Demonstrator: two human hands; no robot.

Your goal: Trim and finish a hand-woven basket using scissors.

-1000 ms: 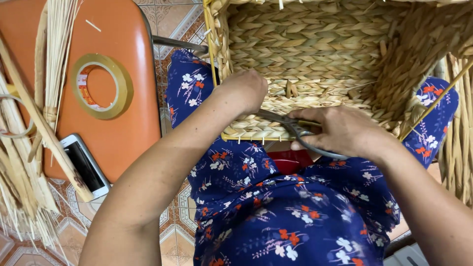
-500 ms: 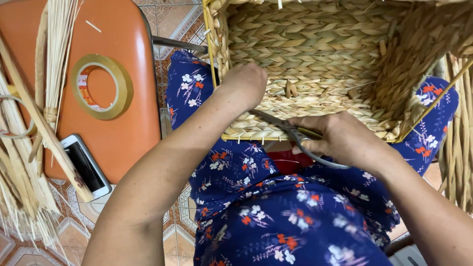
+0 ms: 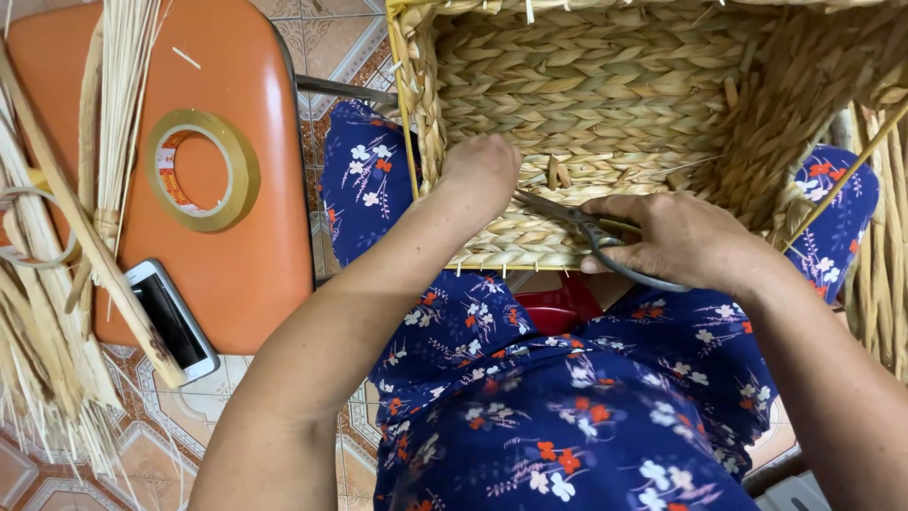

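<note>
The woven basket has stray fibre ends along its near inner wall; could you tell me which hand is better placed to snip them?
Right. The right hand already holds the scissors, blades pointing at the fibre ends beside the left hand, which rests inside the woven basket without a tool.

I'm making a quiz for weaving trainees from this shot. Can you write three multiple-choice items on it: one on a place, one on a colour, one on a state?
1. Where does the roll of tape lie?
A. in the basket
B. on the orange seat
C. on the floor tiles

2. What colour is the phone casing?
A. white
B. black
C. red

3. What is the right hand doing?
A. resting empty
B. holding scissors
C. holding the phone

Answers:
1 B, the tape sits flat on the orange seat.
2 A, a white rim frames its dark screen.
3 B, its fingers grip the scissors, blades pointing toward the left hand inside the woven basket.
</note>
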